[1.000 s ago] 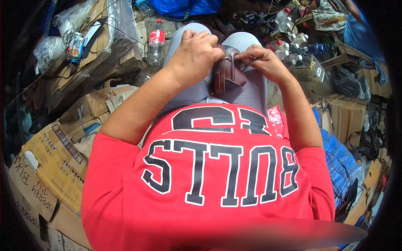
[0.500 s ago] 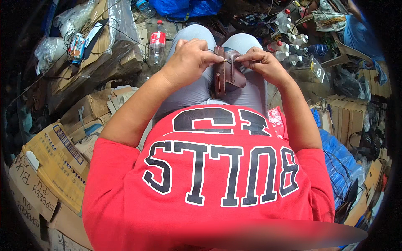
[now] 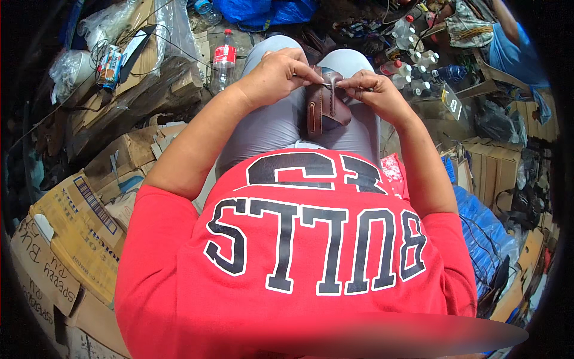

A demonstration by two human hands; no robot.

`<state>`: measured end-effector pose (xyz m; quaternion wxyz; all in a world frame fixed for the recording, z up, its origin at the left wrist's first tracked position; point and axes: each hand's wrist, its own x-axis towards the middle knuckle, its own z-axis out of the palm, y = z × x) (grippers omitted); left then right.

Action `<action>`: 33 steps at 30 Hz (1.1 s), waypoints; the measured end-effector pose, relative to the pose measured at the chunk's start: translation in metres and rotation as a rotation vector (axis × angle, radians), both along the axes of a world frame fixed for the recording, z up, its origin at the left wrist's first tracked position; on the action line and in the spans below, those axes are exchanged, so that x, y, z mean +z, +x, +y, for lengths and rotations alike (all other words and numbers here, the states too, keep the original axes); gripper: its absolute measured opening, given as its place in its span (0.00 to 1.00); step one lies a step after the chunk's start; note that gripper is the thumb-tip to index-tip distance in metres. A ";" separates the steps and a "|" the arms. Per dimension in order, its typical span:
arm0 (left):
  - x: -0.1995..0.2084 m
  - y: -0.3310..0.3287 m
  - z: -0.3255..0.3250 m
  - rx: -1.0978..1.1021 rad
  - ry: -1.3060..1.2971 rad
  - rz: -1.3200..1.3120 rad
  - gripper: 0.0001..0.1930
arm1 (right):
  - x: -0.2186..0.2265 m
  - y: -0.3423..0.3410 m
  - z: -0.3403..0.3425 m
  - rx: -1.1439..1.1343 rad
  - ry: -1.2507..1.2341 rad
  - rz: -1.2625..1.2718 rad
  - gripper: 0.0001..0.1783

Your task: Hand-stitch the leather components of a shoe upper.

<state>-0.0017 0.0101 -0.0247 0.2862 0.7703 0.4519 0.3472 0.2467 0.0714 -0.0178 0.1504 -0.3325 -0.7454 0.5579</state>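
Observation:
A brown leather piece (image 3: pixel 329 110) with coarse stitching, looking like a shoe upper, rests across my grey-clad thighs. My left hand (image 3: pixel 284 73) is closed in a pinch at its far left edge, with a thin needle-like thing at the fingertips; its full shape is too small to tell. On the other side my right hand (image 3: pixel 371 88) pinches the far right part of the leather, beside the raised seam, its other fingers curled in.
Left of my knee stands a plastic bottle (image 3: pixel 224 60) with a red cap. Several bottles (image 3: pixel 412 72) crowd beyond my right knee. Cardboard (image 3: pixel 78 227) lies at left, blue plastic sheeting (image 3: pixel 481 230) at right. Another person's blue-clothed part (image 3: pixel 517 57) shows at far right.
My left hand has shifted slightly right, its fingers now over the far edge of the leather. The right hand barely moved. At far right, the other person's bare arm has come into view.

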 end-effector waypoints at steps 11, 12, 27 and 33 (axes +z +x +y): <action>0.002 -0.008 0.011 -0.027 -0.079 0.005 0.12 | -0.008 0.000 0.005 -0.029 -0.095 -0.034 0.12; 0.002 -0.007 0.012 -0.045 -0.074 -0.004 0.12 | -0.008 -0.001 0.005 -0.028 -0.094 -0.034 0.12; 0.056 0.017 -0.032 0.129 0.373 0.402 0.04 | 0.010 -0.003 -0.017 -0.073 0.326 -0.105 0.14; 0.048 0.011 -0.027 0.153 0.300 0.365 0.06 | 0.002 0.000 -0.012 -0.072 0.202 -0.051 0.14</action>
